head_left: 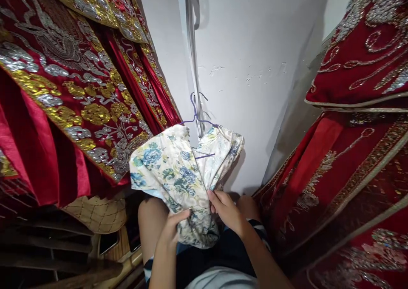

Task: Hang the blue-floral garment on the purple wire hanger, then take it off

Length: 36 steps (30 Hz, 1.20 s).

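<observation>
A cream floral garment with blue flowers hangs from a purple wire hanger in front of me, above my lap. The hanger's hook stands up against the wall. My left hand is closed on the lower left of the floral garment, thumb on top and the other fingers hidden beneath the cloth. With thumb and fingers, my right hand pinches the garment near the lower end of its neckline. The bottom of the cloth bunches between both hands. Part of the hanger's lower bar shows through the neck opening.
Red costumes with gold and silver embroidery hang close on the left. More red beaded garments crowd the right. Ahead is a white wall with a vertical strip. A dark phone-like object lies on wood at lower left.
</observation>
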{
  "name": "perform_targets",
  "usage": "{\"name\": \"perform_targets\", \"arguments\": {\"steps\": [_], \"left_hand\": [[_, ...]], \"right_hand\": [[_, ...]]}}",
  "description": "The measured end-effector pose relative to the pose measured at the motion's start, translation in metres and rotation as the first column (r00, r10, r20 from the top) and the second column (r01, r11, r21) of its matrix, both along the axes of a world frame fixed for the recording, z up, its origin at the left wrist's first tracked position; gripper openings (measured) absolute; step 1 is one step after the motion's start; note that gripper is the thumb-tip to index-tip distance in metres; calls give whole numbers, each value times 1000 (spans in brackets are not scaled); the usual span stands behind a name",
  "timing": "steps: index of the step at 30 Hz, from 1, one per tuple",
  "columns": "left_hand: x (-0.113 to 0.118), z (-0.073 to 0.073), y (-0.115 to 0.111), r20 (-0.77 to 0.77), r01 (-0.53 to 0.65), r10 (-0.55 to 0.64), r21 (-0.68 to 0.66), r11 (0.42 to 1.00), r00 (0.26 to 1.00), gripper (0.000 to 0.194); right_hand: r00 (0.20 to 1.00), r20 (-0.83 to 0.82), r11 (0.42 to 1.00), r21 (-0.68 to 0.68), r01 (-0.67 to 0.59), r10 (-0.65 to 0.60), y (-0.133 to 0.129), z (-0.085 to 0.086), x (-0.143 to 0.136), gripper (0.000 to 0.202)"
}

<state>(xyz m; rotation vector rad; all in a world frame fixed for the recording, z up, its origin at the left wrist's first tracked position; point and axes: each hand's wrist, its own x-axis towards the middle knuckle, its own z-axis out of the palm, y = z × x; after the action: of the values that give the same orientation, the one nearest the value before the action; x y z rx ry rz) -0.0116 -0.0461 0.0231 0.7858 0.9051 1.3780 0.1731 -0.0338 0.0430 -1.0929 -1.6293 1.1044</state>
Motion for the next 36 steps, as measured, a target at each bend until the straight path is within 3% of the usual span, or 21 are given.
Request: {"name": "perform_targets", "arguments": {"steps": [3,6,8,10,12,14,15,16,17,19,21,24,26,28,31,34,36], "left_hand": [[27,1,1,58,5,0,-73,997,998,72],[47,0,7,36,-49,50,-6,999,998,67],[50,-5,12,-51,-94,98,62,994,994,61],[46,-13,18,-197,-216,236,118,969,952,54],[40,-23,23,-297,-465,501,187,865,813,51],[38,-32,25,-298,-680,745,306,666,596,56],[39,-36,24,-278,-720,818,389,575,503,60],[42,-39,23,-269,-705,854,483,519,445,63],[46,-42,21,-288,-638,857,576,512,428,62],[57,-46,16,-387,-433,798,687,583,461,50],[65,-47,13,-474,-309,709,670,675,522,31],[71,-45,15,-507,-269,557,533,802,657,16],[71,-41,17,-508,-216,462,469,856,727,13],[71,-37,19,-496,-195,426,450,871,757,12],[69,-29,21,-439,-255,468,462,850,767,20],[66,-23,26,-418,-313,549,510,801,724,26],[63,-23,29,-457,-283,559,540,793,692,17]], "right_hand": [[1000,-2,998,59,24,-24,2,-2,3,54],[999,-9,996,72,43,-43,3,-3,9,49],[999,-1,997,68,46,-46,3,-3,14,47],[998,-5,997,43,60,-59,4,-5,18,45],[996,-35,996,-1,86,-86,5,-9,19,45],[991,-86,993,-66,99,-105,7,-16,15,45],[987,-117,990,-98,99,-110,7,-19,12,45],[983,-146,988,-125,93,-111,7,-22,9,45],[980,-169,986,-142,85,-108,7,-24,5,46],[975,-200,988,-137,73,-100,5,-26,-3,44],[971,-220,993,-93,75,-94,1,-24,-10,39],[963,-255,996,-37,84,-91,-1,-13,-17,31],[959,-269,996,-30,80,-85,3,0,-19,30],[959,-271,996,-38,78,-86,13,15,-20,29],[975,-221,997,-72,5,-20,26,32,-19,24],[984,-155,988,-114,-103,84,29,32,-19,18],[983,-156,985,-128,-115,95,26,24,-18,17]]}}
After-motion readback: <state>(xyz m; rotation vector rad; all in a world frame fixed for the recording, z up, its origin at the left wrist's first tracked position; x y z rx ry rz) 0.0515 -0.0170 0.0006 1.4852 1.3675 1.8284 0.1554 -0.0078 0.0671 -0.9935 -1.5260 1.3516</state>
